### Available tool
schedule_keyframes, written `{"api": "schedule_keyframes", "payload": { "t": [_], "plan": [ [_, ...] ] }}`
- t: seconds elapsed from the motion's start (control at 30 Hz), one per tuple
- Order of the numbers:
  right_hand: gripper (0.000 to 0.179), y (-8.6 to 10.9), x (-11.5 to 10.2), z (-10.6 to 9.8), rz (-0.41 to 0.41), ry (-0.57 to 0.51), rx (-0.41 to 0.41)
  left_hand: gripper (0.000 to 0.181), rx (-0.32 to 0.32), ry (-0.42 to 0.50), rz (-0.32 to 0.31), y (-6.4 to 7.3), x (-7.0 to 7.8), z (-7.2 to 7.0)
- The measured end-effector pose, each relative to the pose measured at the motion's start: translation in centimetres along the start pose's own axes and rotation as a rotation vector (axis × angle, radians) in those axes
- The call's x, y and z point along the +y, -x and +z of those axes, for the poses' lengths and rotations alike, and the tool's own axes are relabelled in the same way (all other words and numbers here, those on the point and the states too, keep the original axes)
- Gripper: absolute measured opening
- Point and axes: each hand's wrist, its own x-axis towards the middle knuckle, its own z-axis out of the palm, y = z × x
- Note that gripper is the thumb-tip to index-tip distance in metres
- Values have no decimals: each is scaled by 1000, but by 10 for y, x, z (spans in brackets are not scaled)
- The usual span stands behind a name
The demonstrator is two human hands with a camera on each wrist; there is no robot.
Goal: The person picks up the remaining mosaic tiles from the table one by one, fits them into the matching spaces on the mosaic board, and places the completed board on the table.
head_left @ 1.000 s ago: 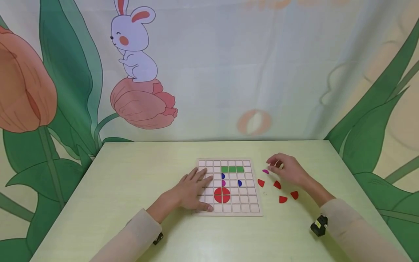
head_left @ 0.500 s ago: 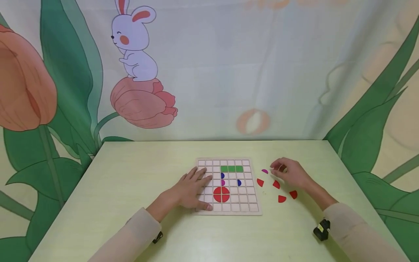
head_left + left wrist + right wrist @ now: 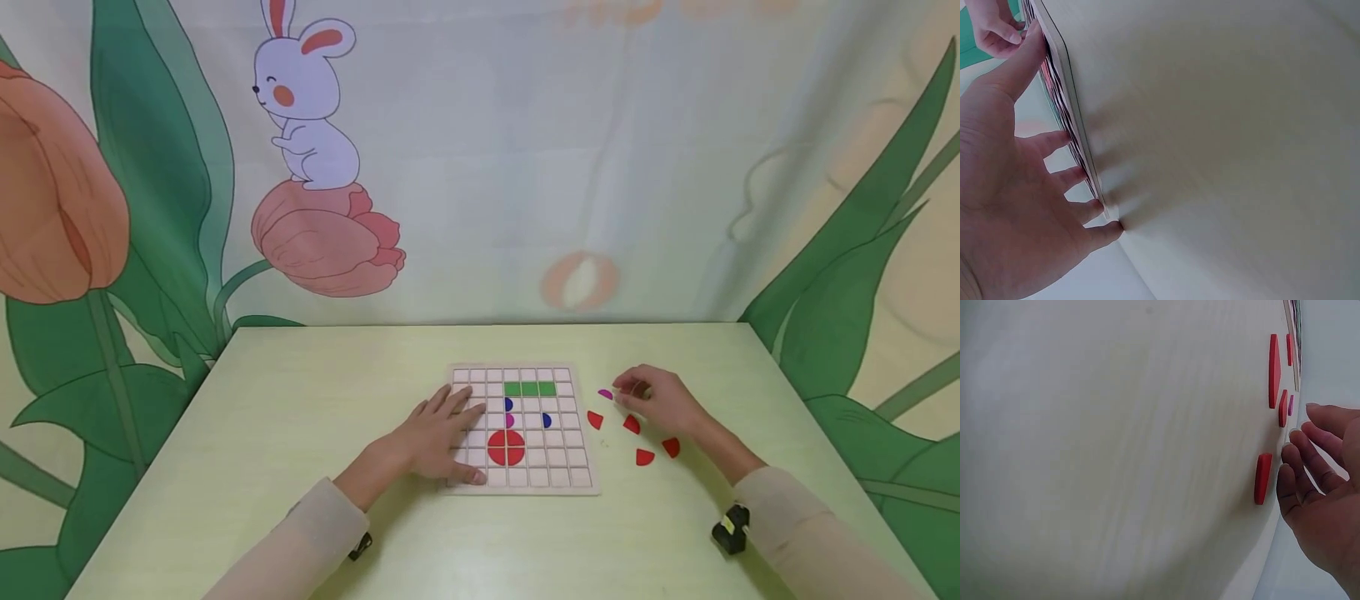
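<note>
A pale grid board (image 3: 558,478) lies on the table, and my left hand (image 3: 438,437) rests on its left side with fingers spread. On the board are green squares (image 3: 530,389), dark blue half-discs (image 3: 547,421), a magenta half-disc (image 3: 510,421) and red quarter-discs (image 3: 497,456) forming a circle. To the right, my right hand (image 3: 660,400) hovers low with loosely bent fingers, their tips close beside a loose magenta half-disc (image 3: 604,393). In the right wrist view, a small gap separates thumb and fingers from that magenta piece (image 3: 1291,405); nothing is held.
Several loose red quarter-discs (image 3: 645,457) lie on the table (image 3: 300,400) right of the board, below and left of the right hand. Behind the table's back edge hangs a printed curtain (image 3: 465,167) with a rabbit and tulips.
My right hand drew slightly right and down from the loose magenta half-disc, then came back left so its fingertips are beside it. The left hand stays on the board.
</note>
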Motion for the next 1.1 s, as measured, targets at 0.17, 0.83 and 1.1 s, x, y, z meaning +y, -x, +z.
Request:
{"api": "schedule_keyframes", "payload": {
  "t": [0.17,0.83,1.1],
  "plan": [
    [22,-5,-3,5,-38,12,9,109,7,8,2,2,-1,-1],
    [7,-15,-12,13,21,59,-28,110,-6,19,11,3,1,-1],
    [8,-17,-13,14,1,54,-14,109,-3,27,12,4,1,-4]
  ]
}}
